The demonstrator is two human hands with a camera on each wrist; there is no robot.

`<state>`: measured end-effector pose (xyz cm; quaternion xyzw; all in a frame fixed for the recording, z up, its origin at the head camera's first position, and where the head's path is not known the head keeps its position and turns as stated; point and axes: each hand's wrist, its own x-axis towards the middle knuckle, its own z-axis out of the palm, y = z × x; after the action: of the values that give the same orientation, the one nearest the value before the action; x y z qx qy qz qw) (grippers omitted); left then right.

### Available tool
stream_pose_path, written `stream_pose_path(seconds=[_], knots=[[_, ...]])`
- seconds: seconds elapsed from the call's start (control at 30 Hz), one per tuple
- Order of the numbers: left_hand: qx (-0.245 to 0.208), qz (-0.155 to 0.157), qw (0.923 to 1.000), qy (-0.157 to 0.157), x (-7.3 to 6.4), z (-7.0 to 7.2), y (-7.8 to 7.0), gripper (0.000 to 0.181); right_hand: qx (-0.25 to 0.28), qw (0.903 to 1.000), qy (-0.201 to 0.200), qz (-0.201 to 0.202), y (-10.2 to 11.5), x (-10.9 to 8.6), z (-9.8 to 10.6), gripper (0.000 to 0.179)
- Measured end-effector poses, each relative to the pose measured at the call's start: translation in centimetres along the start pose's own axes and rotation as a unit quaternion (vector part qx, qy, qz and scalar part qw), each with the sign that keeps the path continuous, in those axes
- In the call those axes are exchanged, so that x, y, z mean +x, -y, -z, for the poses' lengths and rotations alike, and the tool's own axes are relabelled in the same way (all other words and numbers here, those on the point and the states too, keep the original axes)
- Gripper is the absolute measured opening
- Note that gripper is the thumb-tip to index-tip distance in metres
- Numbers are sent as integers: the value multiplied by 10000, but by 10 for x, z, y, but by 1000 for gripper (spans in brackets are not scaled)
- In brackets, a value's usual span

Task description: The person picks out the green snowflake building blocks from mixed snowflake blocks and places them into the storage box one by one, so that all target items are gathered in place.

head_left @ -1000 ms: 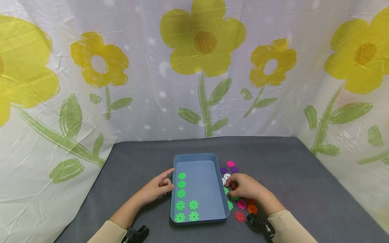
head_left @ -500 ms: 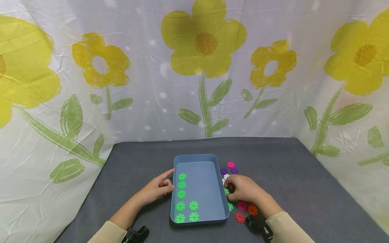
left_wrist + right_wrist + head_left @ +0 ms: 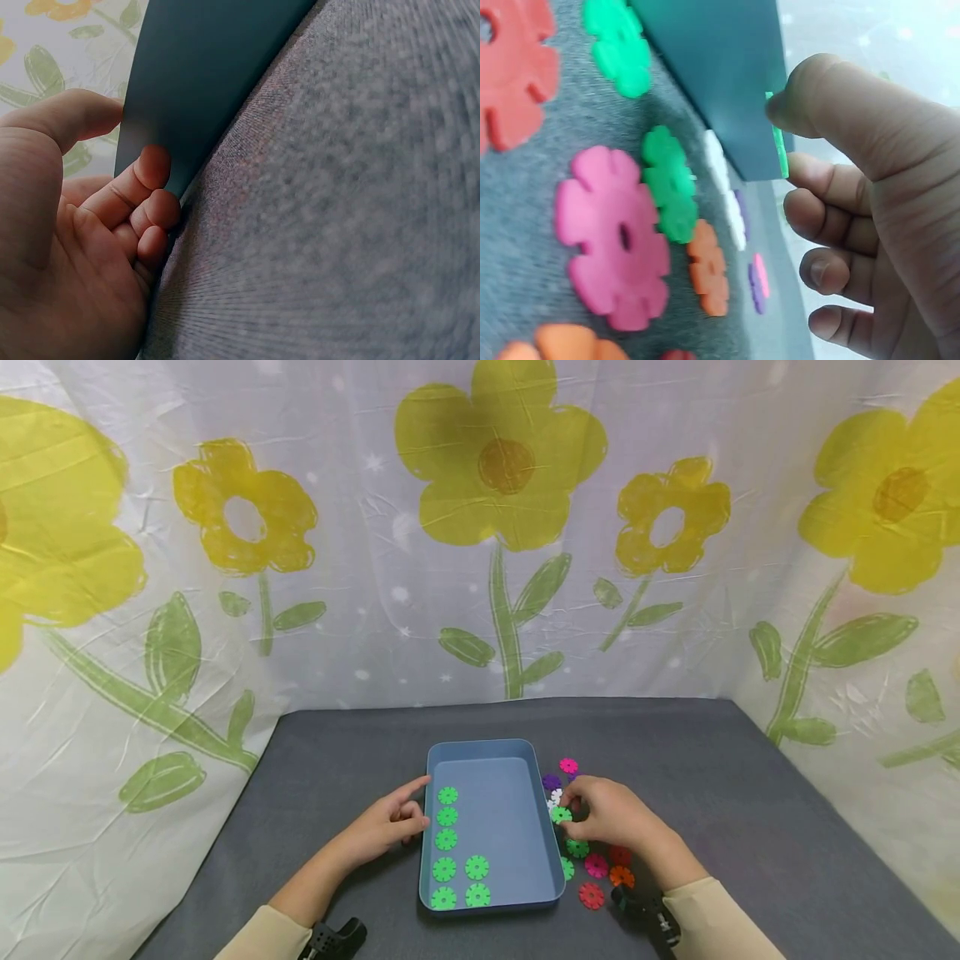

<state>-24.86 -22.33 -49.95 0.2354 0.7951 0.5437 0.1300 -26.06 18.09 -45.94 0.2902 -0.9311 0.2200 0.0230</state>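
Observation:
My left hand (image 3: 384,827) holds the left rim of a blue rectangular tray (image 3: 517,827); the index finger reaches straight to the rim. In the left wrist view the thumb meets the wall's edge and curled fingers lie against its outer side. Just above the tray's right rim, my right hand (image 3: 615,814) pinches a green snowflake disc (image 3: 560,815) between thumb and index finger. The right wrist view shows this disc (image 3: 778,139) edge-on. Inside the tray, green snowflake discs (image 3: 446,839) form a left column, with two more (image 3: 477,867) beside its near end.
Loose discs lie right of the tray: green (image 3: 577,848), pink (image 3: 596,866), red (image 3: 591,896), orange (image 3: 622,877), purple (image 3: 551,782) and white (image 3: 556,796). The dark grey tabletop (image 3: 360,735) ends at a flower-print curtain (image 3: 360,635).
My right hand, earlier down among the loose discs at the tray's right side, has lifted slightly with a green snowflake disc between its fingertips. The left hand and tray keep their places.

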Motion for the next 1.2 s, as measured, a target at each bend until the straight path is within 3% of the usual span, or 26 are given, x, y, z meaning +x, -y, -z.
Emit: stream_pose_path(seconds=[0.27,0.5,0.7,1.2], knots=[[-40,-22,10000,-6,-1,0,0,73,74,9998,-123,-112,4,5,13,21],[77,168,9998,-64,-1,-1,-3,72,296,9991,-292,0,13,13,23,19],[78,144,9998,-66,-1,-1,-3,72,353,9983,-394,250,28,23,27,21],[29,37,10000,-50,-1,0,-1,72,151,9967,-81,787,64,48,15,22]])
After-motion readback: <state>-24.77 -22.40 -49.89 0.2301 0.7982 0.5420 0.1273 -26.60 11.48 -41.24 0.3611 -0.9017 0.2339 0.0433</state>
